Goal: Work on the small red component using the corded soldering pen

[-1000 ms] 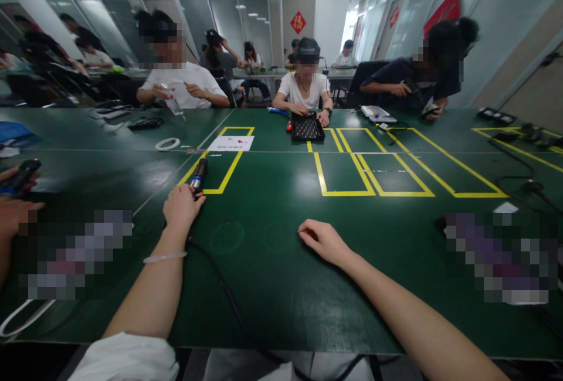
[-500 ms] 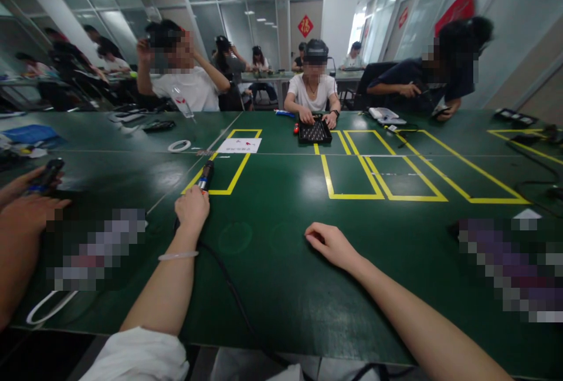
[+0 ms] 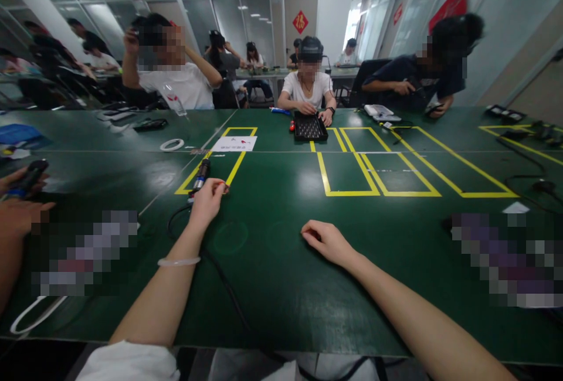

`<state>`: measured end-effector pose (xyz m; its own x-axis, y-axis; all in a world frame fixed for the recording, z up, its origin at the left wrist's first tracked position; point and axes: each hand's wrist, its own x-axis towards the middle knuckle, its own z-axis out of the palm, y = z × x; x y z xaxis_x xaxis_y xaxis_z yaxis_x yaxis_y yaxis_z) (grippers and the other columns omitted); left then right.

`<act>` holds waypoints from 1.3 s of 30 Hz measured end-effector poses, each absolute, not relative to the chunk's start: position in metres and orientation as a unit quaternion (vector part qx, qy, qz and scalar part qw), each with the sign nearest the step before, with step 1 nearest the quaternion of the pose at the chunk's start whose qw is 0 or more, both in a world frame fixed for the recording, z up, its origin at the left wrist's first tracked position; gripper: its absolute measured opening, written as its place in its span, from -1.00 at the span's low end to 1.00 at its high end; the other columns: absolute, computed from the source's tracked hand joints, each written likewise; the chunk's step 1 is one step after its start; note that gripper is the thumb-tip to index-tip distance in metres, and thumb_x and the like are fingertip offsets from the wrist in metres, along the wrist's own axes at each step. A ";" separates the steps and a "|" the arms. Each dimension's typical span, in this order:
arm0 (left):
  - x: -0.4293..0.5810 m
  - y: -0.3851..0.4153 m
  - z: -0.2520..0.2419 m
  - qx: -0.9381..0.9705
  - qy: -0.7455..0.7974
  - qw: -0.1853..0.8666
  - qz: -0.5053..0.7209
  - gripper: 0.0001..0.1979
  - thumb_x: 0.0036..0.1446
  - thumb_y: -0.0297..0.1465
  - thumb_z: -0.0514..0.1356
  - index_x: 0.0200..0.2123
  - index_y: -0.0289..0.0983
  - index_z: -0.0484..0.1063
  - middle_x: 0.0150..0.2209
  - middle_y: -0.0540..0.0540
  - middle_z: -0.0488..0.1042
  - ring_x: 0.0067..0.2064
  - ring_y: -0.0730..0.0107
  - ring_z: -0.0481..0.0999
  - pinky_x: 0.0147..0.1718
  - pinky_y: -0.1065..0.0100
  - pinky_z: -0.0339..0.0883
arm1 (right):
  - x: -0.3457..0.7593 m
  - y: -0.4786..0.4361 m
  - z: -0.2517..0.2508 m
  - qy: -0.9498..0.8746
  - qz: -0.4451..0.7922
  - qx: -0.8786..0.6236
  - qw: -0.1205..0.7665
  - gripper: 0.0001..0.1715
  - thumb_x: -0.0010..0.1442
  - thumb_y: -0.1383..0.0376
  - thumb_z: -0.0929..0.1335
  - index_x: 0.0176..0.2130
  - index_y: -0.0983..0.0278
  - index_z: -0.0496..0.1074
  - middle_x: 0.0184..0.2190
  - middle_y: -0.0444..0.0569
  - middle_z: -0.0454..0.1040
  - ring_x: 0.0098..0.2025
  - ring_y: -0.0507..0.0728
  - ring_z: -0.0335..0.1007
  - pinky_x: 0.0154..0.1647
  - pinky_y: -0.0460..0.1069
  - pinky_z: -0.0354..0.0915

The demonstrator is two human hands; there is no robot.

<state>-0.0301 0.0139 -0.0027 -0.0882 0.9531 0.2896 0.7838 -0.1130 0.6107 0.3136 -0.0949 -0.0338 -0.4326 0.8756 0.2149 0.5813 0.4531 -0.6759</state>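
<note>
My left hand [image 3: 207, 200] is over the green table, with thumb and fingers pinched together at a small reddish-orange bit [image 3: 226, 188] too small to name. Just beside its wrist side lies a black cylindrical tool [image 3: 202, 174] with a blue band and a dark cable [image 3: 172, 223]; its lower end is partly hidden by the hand. My right hand [image 3: 329, 243] rests on the bare table top, fingers loosely curled in, and no object shows in it.
Yellow tape frames [image 3: 352, 194] mark the green table [image 3: 272, 287]. A printed white sheet [image 3: 234, 143] lies in the left frame. Opposite, a person works at a black tray [image 3: 310, 129]. Another person's hands [image 3: 21, 193] hold a similar tool at left. A white ring [image 3: 171, 145] lies beyond.
My left hand has come off the black cylindrical tool and moved right, now pinching at a small reddish-orange bit. My right hand keeps its place on the table. The view has shifted slightly.
</note>
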 end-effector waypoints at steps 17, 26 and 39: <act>0.099 -0.064 -0.004 0.773 0.308 0.530 0.166 -0.40 0.22 -0.27 0.13 0.28 -0.25 0.07 -0.20 -0.09 0.45 -0.21 0.40 0.45 -0.21 0.37 0.30 | 0.308 -0.099 -0.030 -0.814 0.291 -0.404 0.300 -0.92 0.26 0.29 0.32 -0.22 0.27 0.37 -0.39 -0.11 0.43 -0.39 0.04 0.33 -0.34 -0.09 0.19; 0.103 -0.075 0.012 0.876 0.323 0.315 0.170 -0.73 0.24 -0.31 0.11 -0.01 -0.20 0.33 -0.21 -0.01 0.53 -0.16 0.39 0.51 -0.15 0.40 0.28 | 0.310 -0.095 -0.034 -0.709 0.467 -0.401 0.344 -0.67 0.33 0.12 0.24 -0.32 0.30 0.37 -0.52 -0.13 0.44 -0.48 0.01 0.35 -0.37 -0.11 0.24; 0.100 -0.068 0.004 0.859 0.332 0.338 0.195 -0.78 0.23 -0.24 0.11 -0.16 -0.25 0.40 -0.23 -0.04 0.51 -0.20 0.39 0.50 -0.18 0.40 0.32 | 0.308 -0.095 -0.040 -0.680 0.482 -0.387 0.394 -0.72 0.18 0.14 0.38 -0.21 0.27 0.32 -0.40 -0.14 0.39 -0.42 0.00 0.27 -0.38 -0.10 0.21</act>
